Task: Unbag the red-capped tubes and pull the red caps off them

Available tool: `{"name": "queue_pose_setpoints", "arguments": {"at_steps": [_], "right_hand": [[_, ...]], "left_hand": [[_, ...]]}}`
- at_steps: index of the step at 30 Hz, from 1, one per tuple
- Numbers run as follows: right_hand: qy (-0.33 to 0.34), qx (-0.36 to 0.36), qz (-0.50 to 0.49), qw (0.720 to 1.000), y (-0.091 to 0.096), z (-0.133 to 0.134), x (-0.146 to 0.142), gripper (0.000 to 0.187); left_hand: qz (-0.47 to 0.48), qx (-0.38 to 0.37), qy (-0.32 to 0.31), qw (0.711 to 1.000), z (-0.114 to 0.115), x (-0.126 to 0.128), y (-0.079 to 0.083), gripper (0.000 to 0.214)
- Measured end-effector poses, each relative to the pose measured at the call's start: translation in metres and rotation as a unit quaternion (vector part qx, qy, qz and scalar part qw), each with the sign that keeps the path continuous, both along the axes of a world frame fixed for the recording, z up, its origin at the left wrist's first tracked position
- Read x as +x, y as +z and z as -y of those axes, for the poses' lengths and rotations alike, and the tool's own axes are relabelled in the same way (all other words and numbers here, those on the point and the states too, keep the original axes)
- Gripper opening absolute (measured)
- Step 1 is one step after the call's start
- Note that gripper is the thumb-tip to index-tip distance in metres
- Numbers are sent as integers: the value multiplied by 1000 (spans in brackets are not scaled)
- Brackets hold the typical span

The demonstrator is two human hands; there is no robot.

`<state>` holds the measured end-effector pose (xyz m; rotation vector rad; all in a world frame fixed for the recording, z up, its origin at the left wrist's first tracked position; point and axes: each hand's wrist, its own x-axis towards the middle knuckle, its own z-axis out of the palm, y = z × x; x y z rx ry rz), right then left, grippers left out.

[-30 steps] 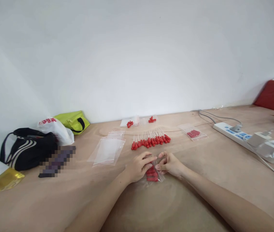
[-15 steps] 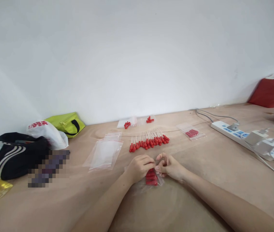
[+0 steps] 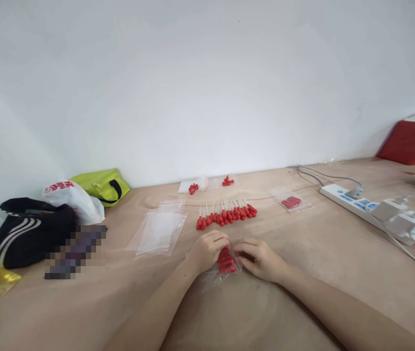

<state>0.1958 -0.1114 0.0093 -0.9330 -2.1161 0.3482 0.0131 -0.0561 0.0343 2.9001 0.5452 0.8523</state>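
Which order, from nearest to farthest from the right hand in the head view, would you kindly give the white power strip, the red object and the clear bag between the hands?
1. Clear bag: just left of the right hand.
2. White power strip: off to the right.
3. Red object: farther back, at the picture's right edge.

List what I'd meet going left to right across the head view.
Black striped bag → lime-green bag → flat clear bags → left hand → clear bag of red pieces → right hand → power strip.
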Motion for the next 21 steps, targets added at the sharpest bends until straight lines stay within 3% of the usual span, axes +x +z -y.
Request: {"name": "queue_pose_setpoints", "arguments": {"at_steps": [3, 7, 12, 21], "right_hand": [[-32, 194, 125, 972, -2, -4, -1, 23], [-39, 315, 213, 924, -1, -9, -2, 28], [-18, 346, 239, 907, 2, -11, -1, 29], [29, 335, 262, 905, 2, -17, -2, 32]], "left_hand": [[-5, 11, -6, 1000, -3, -2, -2, 31], [-62, 70, -21, 995, -9, -5, -1, 30], [-129, 130, -47, 982, -11, -6, 1, 21], [-172, 182, -88, 964, -7, 1, 2, 19]]}}
